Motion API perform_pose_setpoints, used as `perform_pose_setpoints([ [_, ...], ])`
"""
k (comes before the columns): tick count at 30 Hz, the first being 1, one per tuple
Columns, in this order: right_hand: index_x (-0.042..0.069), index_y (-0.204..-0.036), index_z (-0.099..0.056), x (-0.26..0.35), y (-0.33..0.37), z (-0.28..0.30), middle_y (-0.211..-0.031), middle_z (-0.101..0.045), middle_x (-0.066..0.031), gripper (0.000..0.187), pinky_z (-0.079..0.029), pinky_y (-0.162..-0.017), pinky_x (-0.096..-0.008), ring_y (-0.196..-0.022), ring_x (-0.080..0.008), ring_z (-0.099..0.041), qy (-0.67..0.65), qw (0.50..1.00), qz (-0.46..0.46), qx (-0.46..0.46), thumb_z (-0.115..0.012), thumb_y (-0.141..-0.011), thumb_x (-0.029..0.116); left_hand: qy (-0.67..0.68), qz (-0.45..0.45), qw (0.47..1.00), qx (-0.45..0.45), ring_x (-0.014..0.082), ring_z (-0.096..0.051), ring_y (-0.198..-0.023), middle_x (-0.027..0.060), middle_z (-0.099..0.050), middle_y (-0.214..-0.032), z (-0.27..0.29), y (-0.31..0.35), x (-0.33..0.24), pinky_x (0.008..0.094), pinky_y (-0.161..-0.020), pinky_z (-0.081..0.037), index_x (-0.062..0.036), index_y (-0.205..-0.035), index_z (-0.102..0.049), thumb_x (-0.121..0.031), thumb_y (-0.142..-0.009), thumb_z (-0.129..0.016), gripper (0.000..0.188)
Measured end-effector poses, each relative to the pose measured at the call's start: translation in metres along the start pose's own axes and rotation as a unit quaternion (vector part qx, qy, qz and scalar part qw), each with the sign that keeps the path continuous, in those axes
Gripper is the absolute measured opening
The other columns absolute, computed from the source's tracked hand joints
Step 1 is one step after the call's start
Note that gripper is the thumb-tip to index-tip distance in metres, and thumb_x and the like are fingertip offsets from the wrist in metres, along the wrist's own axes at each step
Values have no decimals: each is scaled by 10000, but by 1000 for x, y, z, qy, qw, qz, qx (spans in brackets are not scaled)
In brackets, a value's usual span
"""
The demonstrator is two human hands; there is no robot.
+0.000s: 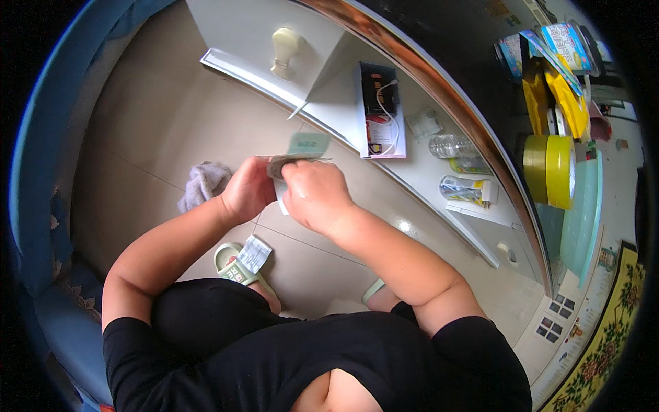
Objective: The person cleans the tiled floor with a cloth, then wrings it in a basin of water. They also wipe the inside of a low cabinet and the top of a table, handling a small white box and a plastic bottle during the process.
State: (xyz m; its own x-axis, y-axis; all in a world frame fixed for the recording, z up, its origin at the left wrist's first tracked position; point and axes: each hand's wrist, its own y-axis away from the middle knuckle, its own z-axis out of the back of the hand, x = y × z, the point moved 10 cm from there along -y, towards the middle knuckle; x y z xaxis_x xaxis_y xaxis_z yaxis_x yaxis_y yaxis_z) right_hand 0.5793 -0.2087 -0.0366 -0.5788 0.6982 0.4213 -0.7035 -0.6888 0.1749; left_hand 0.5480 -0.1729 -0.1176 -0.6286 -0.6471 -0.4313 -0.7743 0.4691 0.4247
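— Grip?
— Clasped around curled paper slips, in both left hand and right hand, above the floor.
— Any risk?
— Possibly losing the jutting green sheet through too light a pinch, down toward the loose paper on the slipper.
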Motion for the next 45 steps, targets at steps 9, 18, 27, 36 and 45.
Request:
perform_pose_setpoints([
  [9,51,-877,-588,-10,13,-3,-1046,-556,-152,281,-413,-893,-425,-1022,-326,-502,-161,981,62,-84,-672,-719,268,-98,-5,995,16,195,-510,-1116,86,-532,-1193,10,-5,2,348,-965,-401,-43,-1280,-426,-334,-876,-593,525],
  [18,10,-929,-618,-227,22,73,-876,-653,-110,247,-473,-750,-320,-813,-211,-618,-236,874,-273,-325,-489,-910,220,-92,20,977,-190,177,-600,-928,75,-622,-1031,71,2,1,316,-824,-483,-37,-1115,-553,-208,-928,-514,257],
  [27,64,-907,-639,-369,30,29,-927,-637,-165,248,-483,-742,-438,-851,-368,-603,176,911,-348,-138,-565,-766,254,-101,13,986,-135,169,-560,-987,75,-593,-1067,56,-13,1,303,-879,-440,-21,-1120,-535,-134,-909,-498,243],
  [36,68,-758,-524,-69,72,114,-1075,-602,-94,125,-489,-777,-387,-930,-285,-583,90,872,158,-455,-630,-693,61,-100,25,981,-164,188,-565,-980,79,-584,-1087,43,-4,-1,318,-840,-470,-15,-1145,-515,-200,-899,-525,308],
  [45,54,-779,-510,3,37,3,-1206,-545,-164,147,-479,-829,-389,-1042,-326,-542,-183,961,191,-76,-612,-673,66,-57,20,988,-143,222,-563,-1040,119,-557,-1148,35,4,-4,355,-904,-468,-4,-1219,-466,-299,-940,-448,407],
])
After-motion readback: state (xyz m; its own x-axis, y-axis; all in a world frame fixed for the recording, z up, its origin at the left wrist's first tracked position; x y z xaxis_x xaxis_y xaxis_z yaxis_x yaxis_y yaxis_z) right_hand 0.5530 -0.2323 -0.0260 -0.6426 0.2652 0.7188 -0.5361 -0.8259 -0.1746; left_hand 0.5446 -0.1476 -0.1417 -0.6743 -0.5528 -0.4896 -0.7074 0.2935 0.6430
